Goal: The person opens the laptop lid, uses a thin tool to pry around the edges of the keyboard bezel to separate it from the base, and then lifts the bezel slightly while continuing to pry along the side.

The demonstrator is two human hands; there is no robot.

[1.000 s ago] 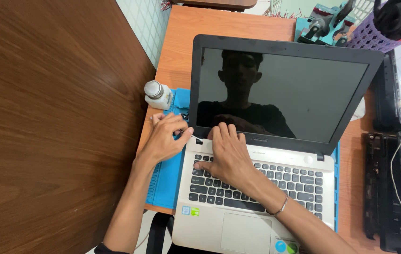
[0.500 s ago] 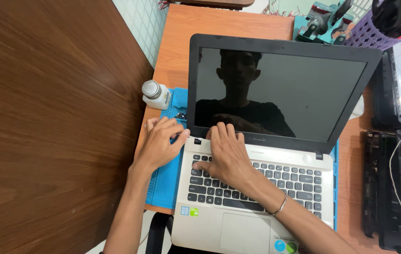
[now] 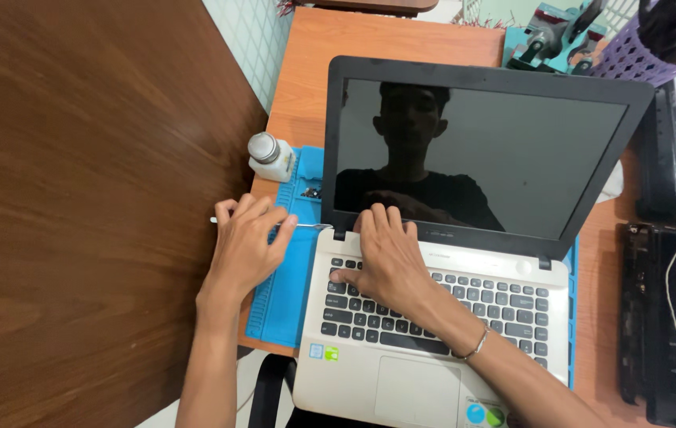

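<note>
My left hand (image 3: 244, 247) has slid a little outward along the blue mat (image 3: 278, 297), its fingers pinching a thin metal pry tool (image 3: 306, 226) whose tip meets the laptop (image 3: 433, 333) at its left hinge corner. My right hand (image 3: 381, 265) lies flat on the keyboard, fingers spread, bracing it. I'd keep the tool shallow and lever gently, so the casing isn't scratched.
</note>
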